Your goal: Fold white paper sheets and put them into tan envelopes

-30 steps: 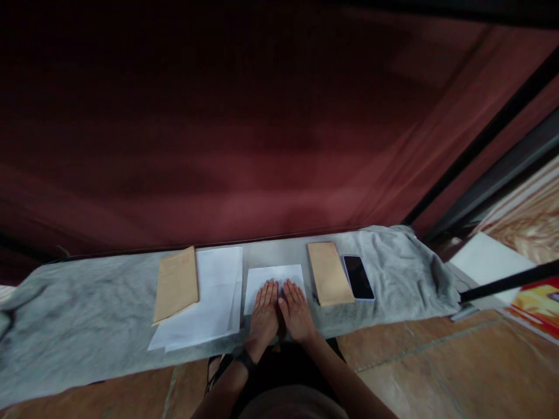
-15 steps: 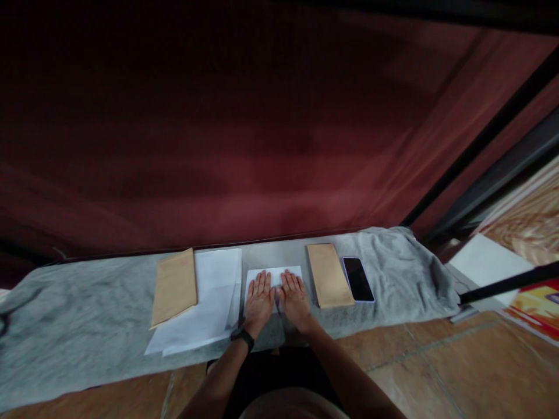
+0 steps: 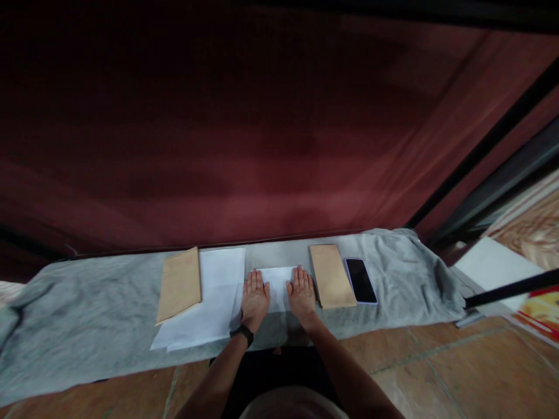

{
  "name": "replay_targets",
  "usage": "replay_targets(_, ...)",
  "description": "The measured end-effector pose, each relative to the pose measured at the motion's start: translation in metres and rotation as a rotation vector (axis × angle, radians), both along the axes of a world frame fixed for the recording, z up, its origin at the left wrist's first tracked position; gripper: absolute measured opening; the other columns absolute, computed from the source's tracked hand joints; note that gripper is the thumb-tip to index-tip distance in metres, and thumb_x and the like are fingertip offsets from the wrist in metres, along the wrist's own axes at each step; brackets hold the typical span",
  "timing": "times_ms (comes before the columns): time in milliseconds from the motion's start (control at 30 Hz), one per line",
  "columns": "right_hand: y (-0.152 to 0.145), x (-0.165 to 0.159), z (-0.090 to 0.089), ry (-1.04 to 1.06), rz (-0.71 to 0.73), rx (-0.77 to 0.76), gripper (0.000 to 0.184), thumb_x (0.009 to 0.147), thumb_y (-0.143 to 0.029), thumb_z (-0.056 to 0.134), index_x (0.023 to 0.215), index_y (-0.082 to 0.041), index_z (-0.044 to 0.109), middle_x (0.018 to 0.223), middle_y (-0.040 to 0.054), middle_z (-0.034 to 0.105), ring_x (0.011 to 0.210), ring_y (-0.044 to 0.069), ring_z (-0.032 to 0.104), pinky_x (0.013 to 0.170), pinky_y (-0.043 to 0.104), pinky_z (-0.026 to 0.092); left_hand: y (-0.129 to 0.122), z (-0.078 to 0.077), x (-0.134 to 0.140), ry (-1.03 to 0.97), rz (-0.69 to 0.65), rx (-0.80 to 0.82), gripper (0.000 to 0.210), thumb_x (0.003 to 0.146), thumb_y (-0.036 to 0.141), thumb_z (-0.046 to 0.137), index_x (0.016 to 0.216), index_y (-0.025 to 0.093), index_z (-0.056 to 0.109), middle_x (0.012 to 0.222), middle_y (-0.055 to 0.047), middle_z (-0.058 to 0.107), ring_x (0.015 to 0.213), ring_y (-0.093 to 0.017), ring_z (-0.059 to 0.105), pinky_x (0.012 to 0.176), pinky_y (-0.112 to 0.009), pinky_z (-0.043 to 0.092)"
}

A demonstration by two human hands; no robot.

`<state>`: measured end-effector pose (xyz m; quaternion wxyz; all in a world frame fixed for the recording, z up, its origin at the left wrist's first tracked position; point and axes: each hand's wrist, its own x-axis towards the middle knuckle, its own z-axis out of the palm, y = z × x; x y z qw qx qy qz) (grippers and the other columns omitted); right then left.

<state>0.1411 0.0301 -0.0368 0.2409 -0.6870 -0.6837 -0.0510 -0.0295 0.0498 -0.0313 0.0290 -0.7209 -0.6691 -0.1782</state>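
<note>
A small white sheet of paper (image 3: 278,290), perhaps folded, lies on the grey cloth in front of me. My left hand (image 3: 255,297) rests flat on its left side, fingers stretched out and pointing away from me. On the right side of the paper my right hand (image 3: 301,294) lies flat too, thumb apart from the fingers. Larger white sheets (image 3: 220,302) spread to the left, partly under a brown envelope (image 3: 180,285). Just right of my right hand is a stack of brown envelopes or a brown packet (image 3: 332,276); I cannot tell which.
A phone (image 3: 361,281) with a dark screen lies beside the brown packet. Grey cloth (image 3: 87,314) covers the long low surface. Behind it rises a dark red wall (image 3: 279,174). Black bars (image 3: 510,288) and a white board (image 3: 495,267) stand at the right, above the tiled floor (image 3: 437,366).
Both hands have slid outward from the middle of the white paper to its two sides, uncovering its centre. The camera view has shifted slightly.
</note>
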Motion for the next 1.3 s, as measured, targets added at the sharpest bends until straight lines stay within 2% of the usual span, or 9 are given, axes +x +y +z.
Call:
replay_targets(100,0.000,-0.001,0.001,-0.003,-0.002,-0.022,0.054,0.105,-0.030,0.031,0.151,-0.002,0.039,0.154,0.0250,0.042,0.146,0.031,0.037,0.117,0.050,0.032,-0.001,0.001,0.005,0.024,-0.023,0.015,0.058,0.100,0.031,0.029,0.147,-0.002,0.042,0.153,-0.025,0.043,0.147,-0.033,0.035,0.117,-0.053,0.035)
replay_targets(267,-0.002,-0.001,0.007,-0.004,-0.003,-0.080,0.055,0.105,-0.030,0.034,0.152,-0.002,0.037,0.156,0.0236,0.038,0.147,0.030,0.035,0.119,0.049,0.028,-0.011,0.006,0.027,0.085,-0.246,-0.039,0.055,0.100,0.028,0.030,0.151,0.008,0.040,0.158,-0.016,0.041,0.149,-0.027,0.032,0.120,-0.047,0.031)
replay_targets(367,-0.003,0.000,0.011,-0.003,0.001,-0.116,0.056,0.104,-0.030,0.034,0.153,-0.003,0.035,0.157,0.0225,0.037,0.147,0.030,0.035,0.119,0.049,0.027,-0.014,0.008,0.037,0.107,-0.296,-0.052,0.054,0.101,0.028,0.030,0.153,0.014,0.039,0.159,-0.011,0.040,0.150,-0.025,0.031,0.122,-0.049,0.028)
replay_targets(600,0.002,-0.005,0.023,0.023,0.016,-0.209,0.052,0.105,-0.030,0.034,0.150,-0.007,0.043,0.156,0.0201,0.040,0.147,0.029,0.035,0.119,0.050,0.026,-0.001,0.012,0.033,0.129,-0.269,-0.087,0.054,0.101,0.026,0.030,0.151,0.012,0.041,0.157,-0.012,0.042,0.149,-0.025,0.033,0.121,-0.046,0.029)
replay_targets(800,0.004,-0.014,0.032,0.018,0.194,-0.212,0.048,0.107,-0.034,0.031,0.150,-0.018,0.045,0.156,0.0109,0.044,0.147,0.023,0.036,0.121,0.045,0.025,0.001,0.016,0.028,0.180,-0.278,-0.123,0.057,0.097,0.015,0.029,0.153,0.013,0.039,0.159,-0.010,0.039,0.150,-0.024,0.029,0.122,-0.045,0.026)
replay_targets(1100,0.009,-0.009,0.025,0.005,0.128,-0.182,0.049,0.105,-0.038,0.036,0.151,-0.022,0.044,0.158,0.0106,0.042,0.145,0.026,0.038,0.119,0.047,0.025,0.007,0.017,0.020,0.127,-0.179,-0.099,0.055,0.101,0.028,0.030,0.153,0.013,0.039,0.160,-0.010,0.039,0.150,-0.026,0.029,0.122,-0.048,0.024)
replay_targets(1300,0.011,-0.010,0.018,0.028,0.062,-0.155,0.050,0.105,-0.035,0.037,0.152,-0.018,0.042,0.159,0.0144,0.038,0.149,0.029,0.032,0.119,0.051,0.025,0.006,0.017,0.020,0.111,-0.100,-0.063,0.054,0.101,0.031,0.030,0.152,0.015,0.042,0.158,-0.011,0.042,0.150,-0.028,0.030,0.122,-0.051,0.023)
